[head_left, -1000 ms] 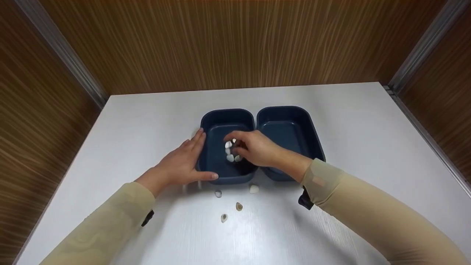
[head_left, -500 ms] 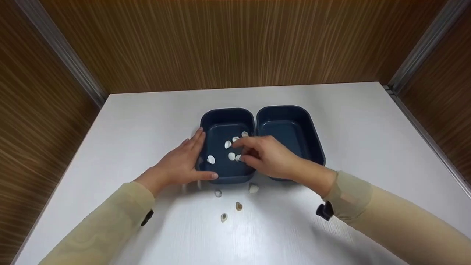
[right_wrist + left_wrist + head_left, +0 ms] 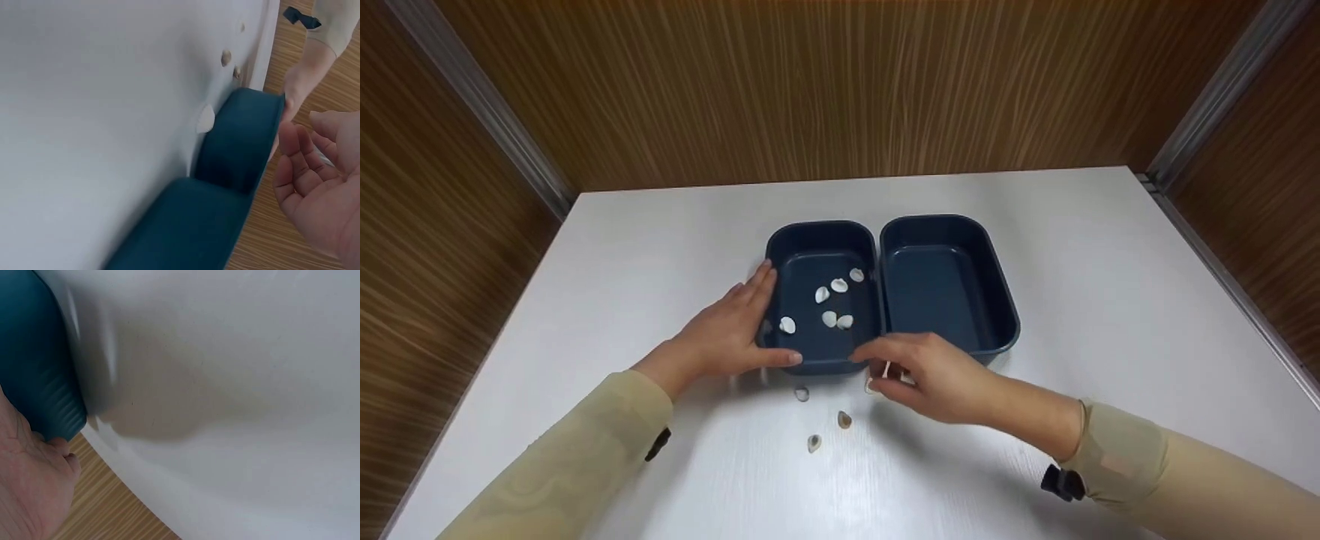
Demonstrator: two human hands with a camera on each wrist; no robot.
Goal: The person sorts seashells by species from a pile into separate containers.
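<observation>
Loosely, six white shells (image 3: 822, 295) lie in the left bin (image 3: 810, 346).

Smooth plastic-looking trays (image 3: 934, 292), glossy tabletop (image 3: 675, 255) — wood-grained panels (image 3: 855, 90), metallic strips (image 3: 493, 112), matt cloth sleeves (image 3: 562, 457).

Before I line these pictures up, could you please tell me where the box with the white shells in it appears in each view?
Head: the box is near the centre, left of the second box.
Left wrist: the box fills the upper left corner, partly cut off.
Right wrist: the box is right of centre, above the second box.
Shared landmark: the left hand, at this box in all three views.
</observation>
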